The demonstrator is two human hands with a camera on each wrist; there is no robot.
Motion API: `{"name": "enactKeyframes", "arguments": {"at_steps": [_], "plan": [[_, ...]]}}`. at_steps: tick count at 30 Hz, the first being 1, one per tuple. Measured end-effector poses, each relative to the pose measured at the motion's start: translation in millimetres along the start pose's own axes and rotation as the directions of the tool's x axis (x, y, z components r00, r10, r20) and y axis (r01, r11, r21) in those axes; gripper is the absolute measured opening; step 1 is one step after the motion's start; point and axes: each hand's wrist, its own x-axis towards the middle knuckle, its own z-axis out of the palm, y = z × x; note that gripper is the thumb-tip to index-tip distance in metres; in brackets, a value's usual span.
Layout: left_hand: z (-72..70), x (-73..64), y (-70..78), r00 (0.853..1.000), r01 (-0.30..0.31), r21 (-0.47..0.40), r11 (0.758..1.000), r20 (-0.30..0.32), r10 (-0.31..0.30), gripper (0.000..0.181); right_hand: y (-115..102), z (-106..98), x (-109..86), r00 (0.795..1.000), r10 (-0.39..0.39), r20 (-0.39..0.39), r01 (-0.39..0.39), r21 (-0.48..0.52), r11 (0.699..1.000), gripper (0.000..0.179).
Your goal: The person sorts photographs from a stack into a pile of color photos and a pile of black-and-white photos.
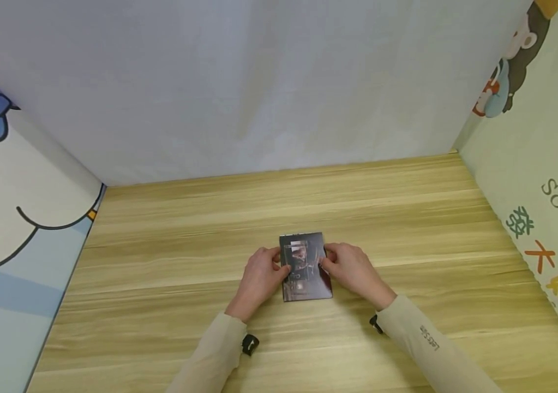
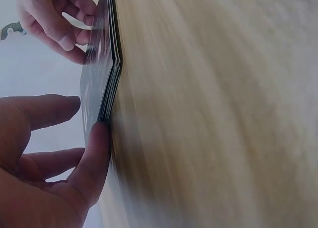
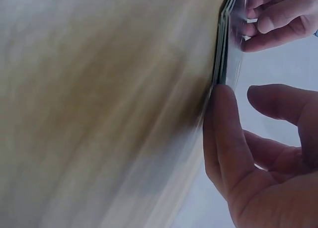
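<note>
As fingers [image 2: 94,156] touch both sides — dark booklet [image 1: 307,284], wooden tabletop [image 1: 175,273]

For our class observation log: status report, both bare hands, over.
Bare left hand, bare right hand: at opposite edges of dark, glossy, rectangular stack. Yellowish wood-grain tabletop beneath. No obstruction visible.
</note>
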Motion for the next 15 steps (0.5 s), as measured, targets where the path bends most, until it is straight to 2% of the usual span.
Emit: {"name": "enactKeyframes", "arguments": {"at_steps": [7,15], "plan": [[-0.4,-3.1,1.9,1.000,0.013,-0.032,0.999,-0.020,-0.014,0.059,-2.1,-1.6,-2.5,1.000,-0.003,-0.001,0.003,0.005,1.000,0.047],[0.0,-3.7,2.2,0.997,-0.013,-0.041,0.999,-0.080,0.010,0.052,-3.4,-1.4,-4.7,1.000,0.004,-0.026,-0.003,0.012,1.000,0.047]]}}
